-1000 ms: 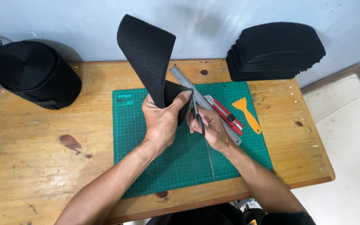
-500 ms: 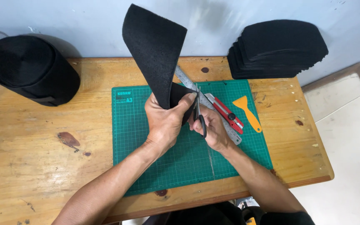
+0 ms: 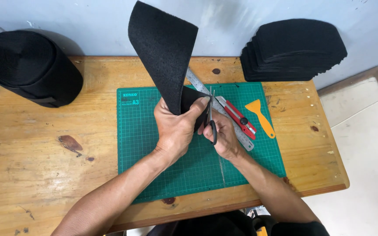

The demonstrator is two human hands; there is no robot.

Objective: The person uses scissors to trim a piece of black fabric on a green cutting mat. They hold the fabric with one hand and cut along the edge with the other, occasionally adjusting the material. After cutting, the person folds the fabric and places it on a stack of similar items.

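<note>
Black felt sheet (image 3: 162,48), curved and upright, is pinched by the left hand (image 3: 178,129) fingers above a green cutting mat (image 3: 154,153) on the wooden surface (image 3: 36,166). Right hand (image 3: 226,137) fingers grip black-handled scissors (image 3: 211,120) at the felt's lower edge, blades nearly together.

Your wooden table (image 3: 44,175) carries a green cutting mat (image 3: 162,170) at centre, a black felt roll (image 3: 29,67) at the far left, and stacked black felt pieces (image 3: 294,50) at the far right.
</note>
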